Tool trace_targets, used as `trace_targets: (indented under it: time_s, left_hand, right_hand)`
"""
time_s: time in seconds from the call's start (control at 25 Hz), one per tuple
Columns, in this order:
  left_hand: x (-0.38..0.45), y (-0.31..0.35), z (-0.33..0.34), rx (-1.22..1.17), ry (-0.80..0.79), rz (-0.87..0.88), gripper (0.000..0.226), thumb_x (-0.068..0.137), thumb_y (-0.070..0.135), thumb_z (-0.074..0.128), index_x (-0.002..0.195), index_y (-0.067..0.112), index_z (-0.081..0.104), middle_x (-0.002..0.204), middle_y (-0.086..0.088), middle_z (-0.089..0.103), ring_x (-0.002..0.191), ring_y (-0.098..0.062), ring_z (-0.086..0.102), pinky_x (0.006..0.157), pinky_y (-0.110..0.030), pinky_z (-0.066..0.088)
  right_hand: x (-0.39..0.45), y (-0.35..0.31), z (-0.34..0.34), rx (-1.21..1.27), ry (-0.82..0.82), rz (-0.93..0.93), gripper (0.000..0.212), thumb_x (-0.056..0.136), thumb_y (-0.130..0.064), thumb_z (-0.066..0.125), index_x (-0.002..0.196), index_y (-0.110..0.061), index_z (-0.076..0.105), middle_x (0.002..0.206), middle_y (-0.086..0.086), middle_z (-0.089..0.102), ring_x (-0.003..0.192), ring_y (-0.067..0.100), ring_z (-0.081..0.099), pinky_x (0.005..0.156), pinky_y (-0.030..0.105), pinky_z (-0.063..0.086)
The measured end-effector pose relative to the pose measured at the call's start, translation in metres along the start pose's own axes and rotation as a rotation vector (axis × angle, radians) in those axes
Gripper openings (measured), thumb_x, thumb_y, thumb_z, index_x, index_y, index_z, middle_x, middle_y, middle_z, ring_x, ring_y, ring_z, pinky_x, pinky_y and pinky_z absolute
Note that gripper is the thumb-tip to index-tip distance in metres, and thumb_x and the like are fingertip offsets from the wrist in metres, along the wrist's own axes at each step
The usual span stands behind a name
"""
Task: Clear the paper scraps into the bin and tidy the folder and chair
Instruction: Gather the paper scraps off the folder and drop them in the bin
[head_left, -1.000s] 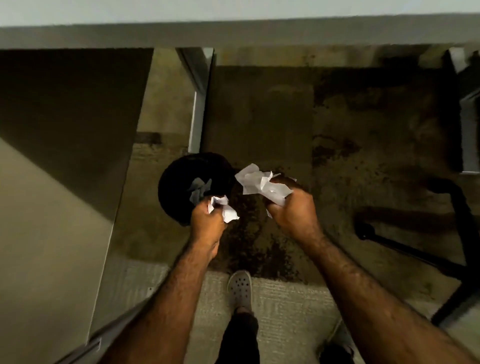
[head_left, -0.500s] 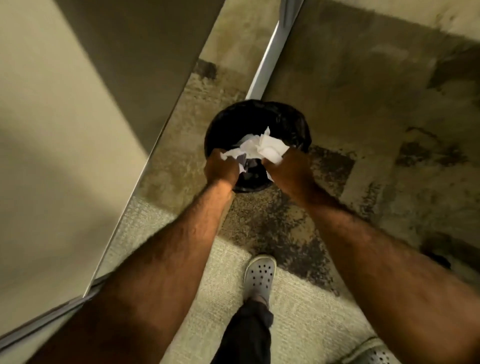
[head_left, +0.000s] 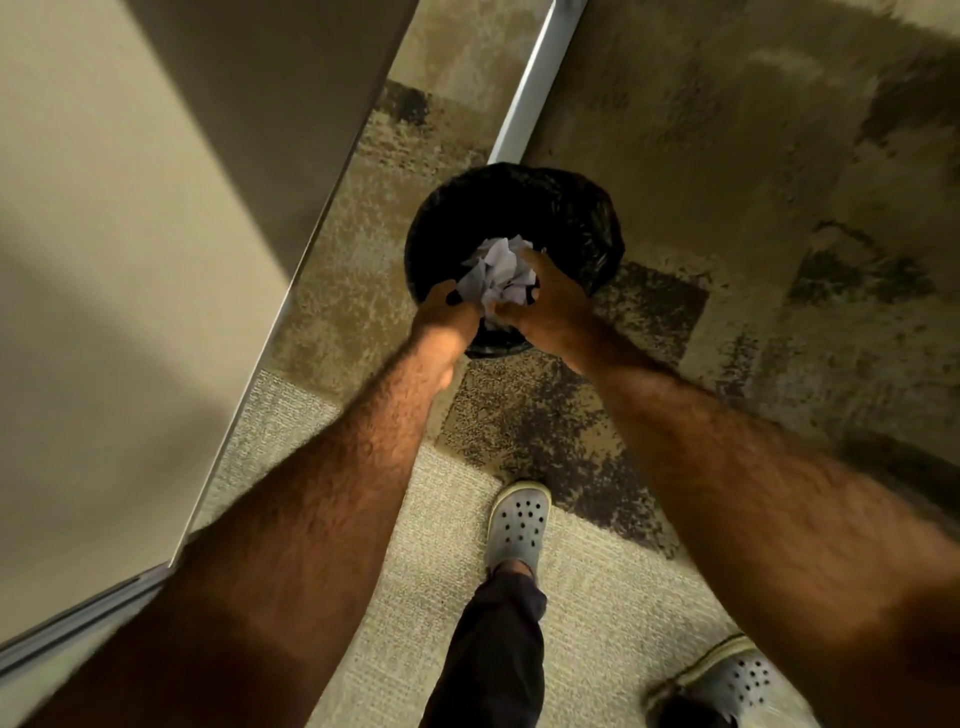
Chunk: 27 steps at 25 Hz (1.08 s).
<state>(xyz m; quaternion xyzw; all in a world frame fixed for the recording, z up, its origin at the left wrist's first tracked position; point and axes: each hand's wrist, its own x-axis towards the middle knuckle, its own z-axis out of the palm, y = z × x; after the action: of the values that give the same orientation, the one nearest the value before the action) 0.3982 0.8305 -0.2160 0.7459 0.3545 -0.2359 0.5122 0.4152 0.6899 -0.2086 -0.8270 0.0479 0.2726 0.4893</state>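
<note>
Seemingly both hands' fingers (head_left: 524, 270) curled around paper scraps (head_left: 496, 275) over bin (head_left: 582, 213).

Dim, warm yellowish light. Pale panel (head_left: 104, 260) at left brightest, crossed by soft diagonal shadow bands. Bin (head_left: 566, 208) interior near black, paper (head_left: 498, 270) only bright spot. Carpet (head_left: 727, 182) blotchy, grainy. Wide-angle stretch at edges: forearms swollen, soft. Right shoe (head_left: 743, 680) blurred in bottom corner.
</note>
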Motion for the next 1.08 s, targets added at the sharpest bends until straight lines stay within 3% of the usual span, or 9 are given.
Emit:
trace_targets:
  time_s: [0.12,0.28,0.36,0.44,0.52,0.64,0.8,0.96,1.08]
  left_hand:
    - [-0.026,0.003,0.006,-0.011,-0.030,0.036,0.050,0.087,0.012,0.054,0.137,0.015,0.047,0.112,-0.001,0.051,0.088,-0.011,0.053,0.072,-0.026,0.042]
    - [-0.074,0.020,0.029,0.047,-0.069,0.159,0.039,0.087,0.013,0.056,0.125,0.019,0.059,0.124,0.001,0.061,0.116,-0.020,0.055,0.096,-0.033,0.047]
    - [-0.101,0.028,0.042,0.130,-0.004,0.183,0.038,0.084,0.022,0.061,0.122,0.020,0.063,0.127,-0.002,0.063,0.118,-0.023,0.056,0.100,-0.035,0.047]
    - [-0.127,0.031,0.053,0.256,0.077,0.226,0.035,0.082,0.024,0.061,0.116,0.018,0.064,0.118,-0.008,0.068,0.110,-0.027,0.061,0.093,-0.031,0.048]
    - [-0.159,0.036,0.074,0.325,0.069,0.301,0.031,0.085,0.021,0.058,0.115,0.017,0.064,0.115,-0.010,0.068,0.108,-0.028,0.062,0.093,-0.028,0.047]
    - [-0.215,0.045,0.116,0.398,0.005,0.409,0.030,0.091,0.028,0.055,0.116,0.014,0.063,0.116,-0.011,0.067,0.109,-0.028,0.062,0.095,-0.038,0.049]
    - [-0.288,0.057,0.175,0.532,-0.015,0.641,0.028,0.094,0.030,0.054,0.114,0.014,0.065,0.116,-0.007,0.067,0.101,-0.025,0.062,0.079,-0.019,0.038]
    - [-0.355,0.073,0.238,0.584,-0.160,0.756,0.034,0.093,0.024,0.056,0.125,0.013,0.060,0.128,-0.004,0.061,0.108,-0.025,0.060,0.094,-0.033,0.047]
    - [-0.389,0.082,0.281,0.618,-0.234,0.885,0.038,0.090,0.019,0.059,0.127,0.010,0.058,0.131,-0.006,0.059,0.116,-0.023,0.056,0.099,-0.029,0.042]
  right_hand:
    - [-0.026,-0.004,-0.012,-0.015,0.023,-0.017,0.070,0.084,-0.027,0.073,0.143,-0.012,0.039,0.144,0.009,0.047,0.131,0.023,0.046,0.107,0.035,0.040]
    - [-0.073,-0.001,-0.044,-0.067,0.114,-0.030,0.055,0.082,-0.035,0.073,0.131,-0.018,0.052,0.129,0.003,0.059,0.110,0.015,0.057,0.082,0.021,0.041]
    - [-0.100,0.003,-0.063,-0.014,0.153,0.013,0.057,0.080,-0.039,0.073,0.130,-0.020,0.054,0.130,0.002,0.060,0.111,0.017,0.059,0.086,0.024,0.046]
    - [-0.126,0.008,-0.082,0.005,0.195,0.044,0.059,0.079,-0.045,0.071,0.131,-0.022,0.054,0.130,0.002,0.061,0.111,0.019,0.060,0.091,0.028,0.049]
    - [-0.159,0.016,-0.108,0.009,0.256,0.061,0.059,0.080,-0.048,0.068,0.132,-0.025,0.052,0.127,0.002,0.063,0.111,0.021,0.062,0.092,0.031,0.050]
    - [-0.210,0.031,-0.149,-0.046,0.373,0.064,0.063,0.082,-0.050,0.065,0.135,-0.022,0.048,0.127,0.005,0.064,0.115,0.024,0.060,0.095,0.033,0.049]
    - [-0.274,0.055,-0.201,-0.025,0.514,0.085,0.060,0.084,-0.046,0.066,0.133,-0.014,0.051,0.127,0.008,0.063,0.120,0.025,0.057,0.098,0.035,0.047]
    - [-0.337,0.086,-0.255,-0.035,0.645,0.098,0.052,0.089,-0.040,0.062,0.129,-0.009,0.052,0.125,0.012,0.061,0.118,0.027,0.056,0.096,0.036,0.047]
    - [-0.378,0.107,-0.293,-0.029,0.746,0.093,0.054,0.091,-0.038,0.061,0.135,-0.010,0.049,0.133,0.010,0.057,0.123,0.025,0.052,0.102,0.038,0.044]
